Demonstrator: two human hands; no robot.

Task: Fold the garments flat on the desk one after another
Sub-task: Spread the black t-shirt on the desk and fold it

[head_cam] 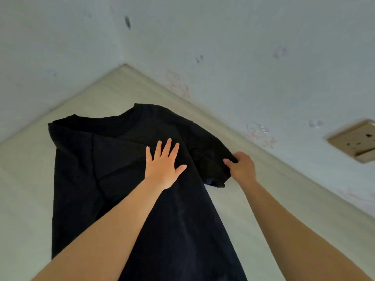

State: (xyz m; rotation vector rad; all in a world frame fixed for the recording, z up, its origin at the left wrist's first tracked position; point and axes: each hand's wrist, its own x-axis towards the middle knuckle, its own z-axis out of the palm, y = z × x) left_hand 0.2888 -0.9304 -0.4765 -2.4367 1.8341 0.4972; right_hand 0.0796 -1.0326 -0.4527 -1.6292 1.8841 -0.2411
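The left grip [162, 166] is laid flat, palm down, on the chest of the black T-shirt [97, 159], just to the right of the shirt's middle. Its fingers [167, 149] are held straight and spread, pointed toward the collar, and the thumb is splayed out toward the sleeve on the person's right. The bare left forearm is stretched across the shirt's lower body from the near left. The right grip [242, 167] is closed on the hem of that same sleeve, with the cloth pinched between the thumb and the curled fingers. The bare right forearm is extended beside the shirt's right edge, apart from the cloth.
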